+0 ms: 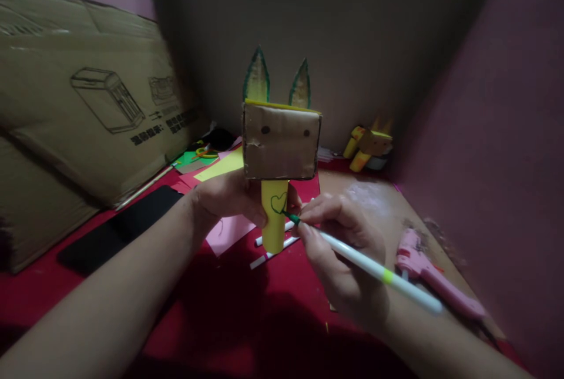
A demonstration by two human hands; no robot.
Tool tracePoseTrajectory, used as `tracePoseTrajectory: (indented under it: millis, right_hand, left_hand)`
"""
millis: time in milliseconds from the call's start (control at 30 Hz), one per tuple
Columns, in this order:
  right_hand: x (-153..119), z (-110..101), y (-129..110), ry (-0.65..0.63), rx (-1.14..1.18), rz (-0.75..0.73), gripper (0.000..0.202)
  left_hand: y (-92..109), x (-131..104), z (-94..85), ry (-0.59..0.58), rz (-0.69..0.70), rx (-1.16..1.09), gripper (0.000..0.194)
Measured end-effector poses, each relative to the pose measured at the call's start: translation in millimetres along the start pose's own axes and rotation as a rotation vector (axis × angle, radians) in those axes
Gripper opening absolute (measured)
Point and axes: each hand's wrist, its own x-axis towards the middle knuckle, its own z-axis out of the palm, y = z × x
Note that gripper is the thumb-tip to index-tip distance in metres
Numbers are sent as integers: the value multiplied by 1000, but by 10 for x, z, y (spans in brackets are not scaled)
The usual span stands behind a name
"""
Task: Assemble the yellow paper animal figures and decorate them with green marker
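Both hands work close together on a cardboard figure (282, 150) upright above the desk (211, 302): the left hand (229, 195) is clamped around its yellow tube (274, 235), while the right hand (341, 244) pinches a white marker (359, 257), its green tip at a heart outline on the tube. Left fingers are mostly hidden behind the tube, which also partly covers white pens (259, 262); the forearms run out of view. At the back, a black shape (219, 137) is hard to make out. Red covers the desk, with a brown board (339, 185) on the right; the side walls (506, 132) look pinkish. A large cardboard box (44, 108) crowds the left, near coloured paper (222, 165). Beyond the right forearm lies a pink glue gun (425, 273); a second figure (374, 144) stands farther back.
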Motion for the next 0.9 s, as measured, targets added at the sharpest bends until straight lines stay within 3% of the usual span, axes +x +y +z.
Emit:
tracePoseTrajectory:
  millis: [900]
  right_hand:
    - [11, 0, -4, 8, 41, 29, 11]
  left_hand:
    - [2, 1, -3, 4, -15, -94, 49]
